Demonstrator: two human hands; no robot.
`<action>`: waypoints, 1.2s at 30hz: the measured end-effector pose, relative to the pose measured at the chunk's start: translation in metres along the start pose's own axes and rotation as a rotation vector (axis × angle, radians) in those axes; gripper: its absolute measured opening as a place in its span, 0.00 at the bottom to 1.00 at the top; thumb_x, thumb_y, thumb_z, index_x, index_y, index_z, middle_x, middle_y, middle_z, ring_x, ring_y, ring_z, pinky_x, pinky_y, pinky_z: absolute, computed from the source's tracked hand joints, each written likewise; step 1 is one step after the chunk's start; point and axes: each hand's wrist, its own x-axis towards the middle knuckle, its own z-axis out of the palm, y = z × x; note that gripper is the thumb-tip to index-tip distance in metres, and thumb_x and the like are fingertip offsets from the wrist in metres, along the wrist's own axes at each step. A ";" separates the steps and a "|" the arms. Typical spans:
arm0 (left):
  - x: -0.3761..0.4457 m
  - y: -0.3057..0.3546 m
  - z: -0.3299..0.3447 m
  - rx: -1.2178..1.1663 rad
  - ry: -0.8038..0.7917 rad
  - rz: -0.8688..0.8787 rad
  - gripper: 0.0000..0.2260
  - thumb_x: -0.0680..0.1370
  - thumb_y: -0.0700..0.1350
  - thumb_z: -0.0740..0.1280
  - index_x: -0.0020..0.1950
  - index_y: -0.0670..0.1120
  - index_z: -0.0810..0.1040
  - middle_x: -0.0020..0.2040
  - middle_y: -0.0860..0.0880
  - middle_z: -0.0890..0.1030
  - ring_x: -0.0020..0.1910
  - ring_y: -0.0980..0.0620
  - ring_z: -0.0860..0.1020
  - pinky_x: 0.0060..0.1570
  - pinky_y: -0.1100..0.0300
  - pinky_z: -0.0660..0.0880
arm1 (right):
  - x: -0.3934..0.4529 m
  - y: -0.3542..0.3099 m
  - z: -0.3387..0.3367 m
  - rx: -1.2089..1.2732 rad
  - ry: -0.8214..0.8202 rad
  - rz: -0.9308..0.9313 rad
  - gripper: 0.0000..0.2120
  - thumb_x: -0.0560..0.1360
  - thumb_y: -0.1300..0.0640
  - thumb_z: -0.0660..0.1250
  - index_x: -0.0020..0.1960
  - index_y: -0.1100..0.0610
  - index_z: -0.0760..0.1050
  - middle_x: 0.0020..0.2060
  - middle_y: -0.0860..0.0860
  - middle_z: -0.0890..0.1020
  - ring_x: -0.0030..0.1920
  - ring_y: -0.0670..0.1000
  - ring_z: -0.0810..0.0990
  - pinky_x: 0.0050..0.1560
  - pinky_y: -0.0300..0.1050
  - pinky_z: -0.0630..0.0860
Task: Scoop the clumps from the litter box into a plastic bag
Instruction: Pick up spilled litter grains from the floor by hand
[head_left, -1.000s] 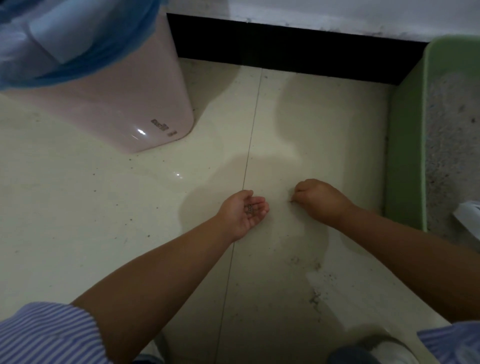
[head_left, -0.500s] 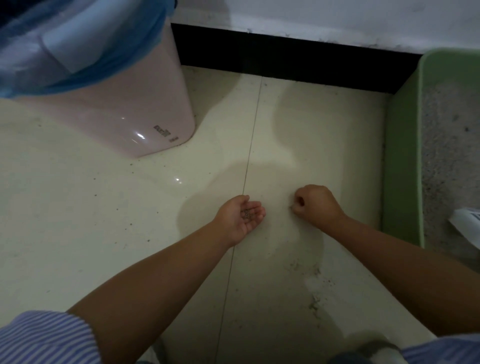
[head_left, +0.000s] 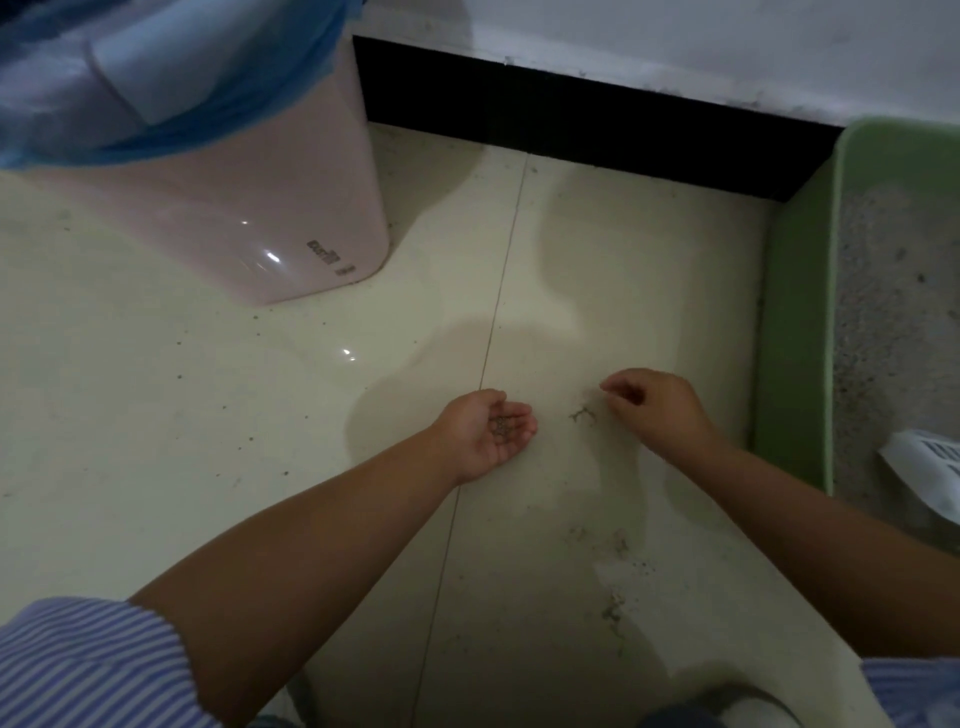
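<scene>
The green litter box (head_left: 795, 338) stands on the floor at the right, filled with grey litter (head_left: 893, 312). A white slotted scoop (head_left: 930, 467) lies in it. A blue plastic bag (head_left: 156, 104) lines the pink bin (head_left: 234, 218) at the upper left. My left hand (head_left: 467, 441) lies palm up on the tile, cupping a few dark litter grains (head_left: 501, 426). My right hand (head_left: 660, 410) hovers just right of it with fingers curled and fingertips drawn together. Whether it holds any grains is too small to tell. A small heap of spilled grains (head_left: 582, 415) lies between my hands.
More spilled litter (head_left: 618, 608) is scattered on the cream tile near my right forearm. A black skirting board (head_left: 571, 119) runs along the wall behind. A shoe (head_left: 737, 712) shows at the bottom edge.
My right hand has lifted off the floor and drawn slightly right, uncovering a small heap of grains. My left hand stays palm up with grains in it. The view has tilted down a little.
</scene>
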 end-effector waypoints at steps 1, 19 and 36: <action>0.001 0.000 -0.001 -0.003 0.013 0.003 0.18 0.82 0.42 0.52 0.37 0.36 0.72 0.36 0.41 0.73 0.31 0.50 0.74 0.19 0.69 0.73 | 0.002 0.005 0.001 -0.154 0.053 -0.108 0.09 0.73 0.66 0.66 0.51 0.67 0.80 0.44 0.60 0.83 0.45 0.53 0.82 0.45 0.37 0.73; 0.005 0.003 -0.007 0.006 0.036 0.041 0.17 0.81 0.40 0.53 0.36 0.36 0.72 0.18 0.45 0.76 0.16 0.54 0.75 0.18 0.70 0.72 | 0.017 0.022 0.017 -0.590 -0.010 -0.649 0.02 0.55 0.64 0.69 0.25 0.61 0.80 0.25 0.54 0.80 0.24 0.55 0.78 0.24 0.34 0.75; 0.006 0.005 -0.005 0.015 0.022 0.008 0.17 0.81 0.40 0.53 0.36 0.36 0.73 0.20 0.45 0.77 0.17 0.54 0.76 0.19 0.69 0.73 | 0.017 0.005 0.021 -0.765 -0.122 -0.465 0.06 0.66 0.64 0.72 0.41 0.67 0.79 0.41 0.62 0.81 0.40 0.58 0.82 0.38 0.41 0.76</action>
